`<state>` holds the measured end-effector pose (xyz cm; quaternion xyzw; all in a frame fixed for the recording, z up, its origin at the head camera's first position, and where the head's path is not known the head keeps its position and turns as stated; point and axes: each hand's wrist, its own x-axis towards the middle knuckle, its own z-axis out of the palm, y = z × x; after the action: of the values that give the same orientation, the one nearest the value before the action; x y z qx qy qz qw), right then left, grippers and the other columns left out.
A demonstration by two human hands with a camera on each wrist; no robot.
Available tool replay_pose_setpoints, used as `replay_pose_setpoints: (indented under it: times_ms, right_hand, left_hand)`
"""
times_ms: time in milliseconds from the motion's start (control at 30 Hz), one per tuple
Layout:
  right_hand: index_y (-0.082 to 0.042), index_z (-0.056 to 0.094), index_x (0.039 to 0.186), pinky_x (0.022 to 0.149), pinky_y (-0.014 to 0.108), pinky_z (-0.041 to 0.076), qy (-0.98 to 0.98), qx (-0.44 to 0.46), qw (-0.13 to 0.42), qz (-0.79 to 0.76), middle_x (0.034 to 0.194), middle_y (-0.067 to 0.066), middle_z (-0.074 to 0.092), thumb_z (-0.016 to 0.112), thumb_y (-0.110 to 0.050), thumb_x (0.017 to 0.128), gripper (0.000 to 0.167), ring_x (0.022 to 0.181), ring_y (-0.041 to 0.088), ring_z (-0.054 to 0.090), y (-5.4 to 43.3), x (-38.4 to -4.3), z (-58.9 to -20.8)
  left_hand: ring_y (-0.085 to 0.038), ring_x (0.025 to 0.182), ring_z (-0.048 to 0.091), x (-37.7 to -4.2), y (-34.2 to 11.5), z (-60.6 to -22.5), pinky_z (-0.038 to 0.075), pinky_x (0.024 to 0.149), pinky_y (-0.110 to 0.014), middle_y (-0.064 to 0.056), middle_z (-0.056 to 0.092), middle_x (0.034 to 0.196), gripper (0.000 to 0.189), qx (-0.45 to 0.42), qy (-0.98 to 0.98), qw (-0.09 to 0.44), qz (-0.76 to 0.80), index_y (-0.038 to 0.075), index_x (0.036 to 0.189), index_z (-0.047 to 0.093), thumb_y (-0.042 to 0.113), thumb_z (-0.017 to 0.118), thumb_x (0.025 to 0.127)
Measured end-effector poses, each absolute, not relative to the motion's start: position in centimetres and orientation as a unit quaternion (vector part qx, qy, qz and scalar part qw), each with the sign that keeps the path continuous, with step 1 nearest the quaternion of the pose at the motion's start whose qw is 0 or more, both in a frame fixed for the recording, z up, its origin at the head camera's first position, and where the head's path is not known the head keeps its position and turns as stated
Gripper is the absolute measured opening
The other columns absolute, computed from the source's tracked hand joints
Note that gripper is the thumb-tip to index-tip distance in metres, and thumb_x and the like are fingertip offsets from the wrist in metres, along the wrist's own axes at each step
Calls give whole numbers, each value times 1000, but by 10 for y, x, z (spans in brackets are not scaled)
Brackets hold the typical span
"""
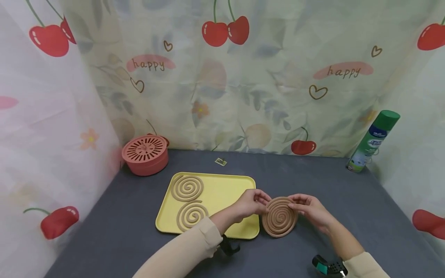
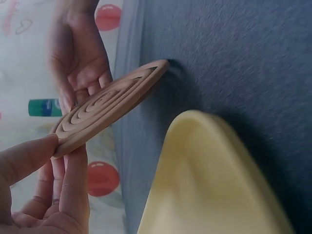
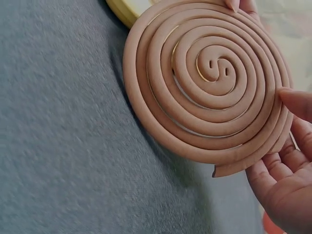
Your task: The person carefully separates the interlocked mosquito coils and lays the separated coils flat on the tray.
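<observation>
Between my two hands is a brown mosquito coil, a double spiral with two slots at its centre in the right wrist view. My left hand pinches its left edge between thumb and fingers. At the upper right edge, my right hand holds it the same way. The coil is tilted over the dark table, just right of a yellow tray. On the tray's left side lie two single coils, an upper coil and a lower coil that my left forearm partly covers.
A pink round box with a slotted lid stands at the back left. A small metal piece lies behind the tray. At the back right, a green spray can leans in the head view. Patterned curtains bound the table.
</observation>
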<state>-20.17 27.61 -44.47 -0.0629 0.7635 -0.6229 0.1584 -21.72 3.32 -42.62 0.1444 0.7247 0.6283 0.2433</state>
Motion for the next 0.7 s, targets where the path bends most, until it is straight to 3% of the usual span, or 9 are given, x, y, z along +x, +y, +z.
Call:
replay_pose_setpoints:
  times_ms: [400,700]
  right_hand:
    - [-14,62,108,80,23,50,740,-73,199,-638,94,-11,66,62,-18,90,19,88,4,62,256,-191,-440]
    - [-18,63,101,77,21,51,717,-107,185,-663,91,-11,66,60,-12,89,13,85,4,61,238,-180,-437]
  left_hand:
    - [-12,73,61,-194,9,-426,56,70,-30,-5,60,85,23,139,696,253,657,0,102,63,-1,66,79]
    - [-10,75,61,-180,-12,-424,56,70,-27,-3,60,85,27,150,670,246,684,-6,106,60,-5,65,79]
